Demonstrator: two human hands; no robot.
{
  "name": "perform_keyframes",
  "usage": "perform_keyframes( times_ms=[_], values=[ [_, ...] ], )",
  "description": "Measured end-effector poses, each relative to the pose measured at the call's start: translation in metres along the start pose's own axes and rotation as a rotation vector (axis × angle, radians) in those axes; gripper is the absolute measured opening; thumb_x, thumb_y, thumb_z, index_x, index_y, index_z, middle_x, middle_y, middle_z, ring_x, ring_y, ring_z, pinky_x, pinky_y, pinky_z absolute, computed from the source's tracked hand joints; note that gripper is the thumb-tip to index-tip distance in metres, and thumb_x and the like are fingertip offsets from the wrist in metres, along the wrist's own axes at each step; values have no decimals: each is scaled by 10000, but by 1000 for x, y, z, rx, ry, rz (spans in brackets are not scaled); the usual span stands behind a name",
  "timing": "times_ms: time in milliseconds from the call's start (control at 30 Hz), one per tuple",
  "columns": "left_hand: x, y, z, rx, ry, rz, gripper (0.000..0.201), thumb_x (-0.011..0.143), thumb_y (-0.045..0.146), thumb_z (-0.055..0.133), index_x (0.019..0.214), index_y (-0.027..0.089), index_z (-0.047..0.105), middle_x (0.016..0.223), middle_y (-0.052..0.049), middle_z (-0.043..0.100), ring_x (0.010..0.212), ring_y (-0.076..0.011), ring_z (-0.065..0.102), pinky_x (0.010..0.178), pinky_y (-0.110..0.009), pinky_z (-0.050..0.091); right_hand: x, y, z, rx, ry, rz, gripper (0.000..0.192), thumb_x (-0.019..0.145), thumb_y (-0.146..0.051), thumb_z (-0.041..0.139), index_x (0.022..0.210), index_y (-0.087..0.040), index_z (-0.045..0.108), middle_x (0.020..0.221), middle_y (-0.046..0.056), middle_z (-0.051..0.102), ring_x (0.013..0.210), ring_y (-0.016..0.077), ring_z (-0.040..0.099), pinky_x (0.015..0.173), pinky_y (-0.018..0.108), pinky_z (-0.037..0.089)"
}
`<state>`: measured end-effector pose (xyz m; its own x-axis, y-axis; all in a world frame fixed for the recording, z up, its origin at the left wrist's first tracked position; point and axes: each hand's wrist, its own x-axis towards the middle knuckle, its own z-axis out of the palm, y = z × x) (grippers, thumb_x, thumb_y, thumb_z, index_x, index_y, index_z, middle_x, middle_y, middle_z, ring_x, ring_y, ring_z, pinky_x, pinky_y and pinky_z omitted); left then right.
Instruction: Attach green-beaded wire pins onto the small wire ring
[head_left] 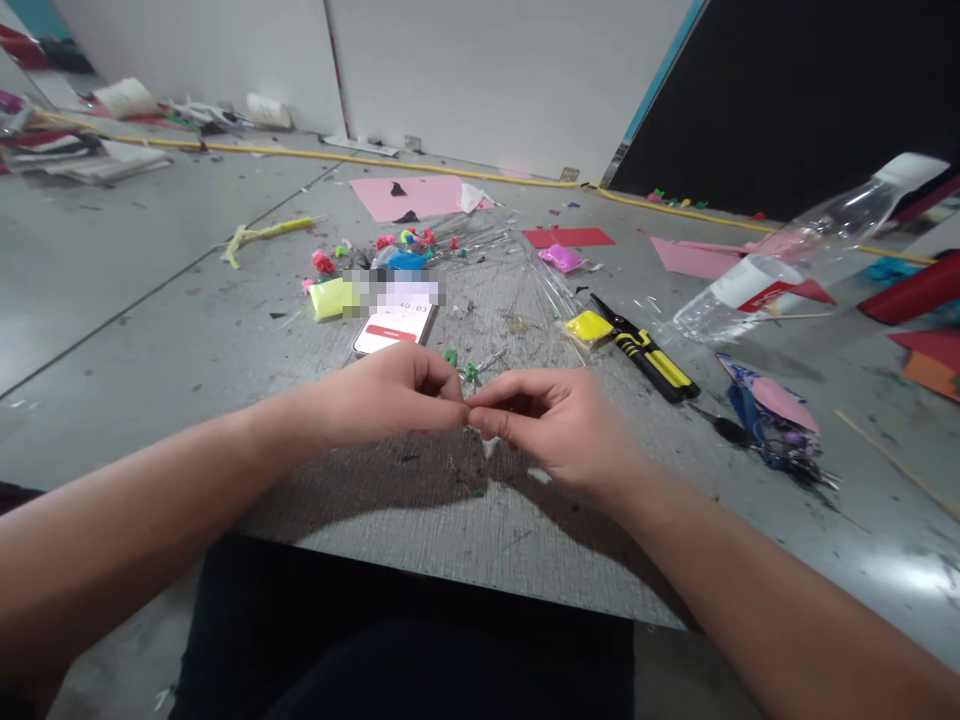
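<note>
Whatever is pinched between the closed fingertips of the left hand (390, 400) and right hand (551, 420) is hidden, above bare table (390, 520) near its edge.

Both hands (469, 410) pinched together fingertip to fingertip, phone (395, 325) beyond, pliers (645, 350) right

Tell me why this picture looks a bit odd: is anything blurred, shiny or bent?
Head view: the white phone with the red bar has a pixelated patch over its upper edge; the clear plastic bottle shows bright glare; both hands, left and right, cast dark shadows on the grey table; the yellow strip at the wall bows from wide-angle distortion.
</note>
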<state>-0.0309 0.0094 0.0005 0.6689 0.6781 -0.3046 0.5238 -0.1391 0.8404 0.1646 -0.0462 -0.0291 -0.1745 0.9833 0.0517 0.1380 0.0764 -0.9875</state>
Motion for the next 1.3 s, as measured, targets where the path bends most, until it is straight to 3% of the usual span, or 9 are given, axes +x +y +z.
perform_keyframes(
  times_ms=[233,400,500,600,833,933,1100,1200,1300],
  values=[
    [-1,3,1,-124,-25,78,271,837,208,622,583,179,533,537,41,476,519,-90,387,510,-277,269,4,5,-1,208,-28,11,231,612,-310,914,755,-212,762,617,-26,670,514,90,532,474,237,431],
    [0,2,-1,-161,-38,101,272,859,217,619,599,175,549,542,45,502,529,-88,417,532,-277,292,6,10,-2,286,-88,-47,244,665,-371,887,789,-215,747,600,-39,646,503,84,534,464,226,440],
    [1,2,-1,-175,-22,105,253,844,181,608,597,172,554,545,49,494,541,-86,415,543,-274,300,5,11,-3,177,-76,-161,195,740,-339,842,872,-229,751,736,-12,699,604,103,599,515,235,474],
    [1,3,-1,-177,-21,111,247,827,156,597,585,170,545,544,54,478,546,-85,406,547,-272,297,1,8,-3,-38,-42,-386,145,796,-237,798,934,-248,755,892,11,719,778,132,650,615,254,508],
    [2,1,-1,-176,-43,84,236,823,176,614,595,171,556,540,56,486,542,-86,410,550,-269,301,-4,4,-2,-431,47,-742,88,910,-139,658,952,-197,708,911,49,705,801,146,657,708,297,529],
    [3,3,0,-177,-44,86,257,856,237,629,617,174,557,556,54,490,554,-90,423,558,-269,314,-5,3,-4,-518,40,-722,69,947,-155,590,920,-186,645,859,42,685,792,146,637,697,289,509],
    [4,3,-1,-137,-3,85,285,881,280,633,628,175,551,565,48,490,567,-92,419,567,-272,317,-7,0,-6,-484,79,-549,126,997,-272,492,900,-199,528,711,-12,595,618,113,559,571,268,434],
    [4,2,-2,-135,8,84,292,886,297,633,631,176,556,569,45,493,573,-93,421,569,-273,311,-9,0,-6,-484,100,-565,194,1015,-301,458,854,-207,511,658,-25,572,573,106,539,543,267,415],
    [4,2,-2,-154,21,74,267,880,294,635,649,177,573,575,44,495,583,-95,427,574,-270,311,-8,2,-5,-486,131,-617,135,995,-275,522,891,-205,571,755,4,662,637,113,604,581,270,463]
  ],
)
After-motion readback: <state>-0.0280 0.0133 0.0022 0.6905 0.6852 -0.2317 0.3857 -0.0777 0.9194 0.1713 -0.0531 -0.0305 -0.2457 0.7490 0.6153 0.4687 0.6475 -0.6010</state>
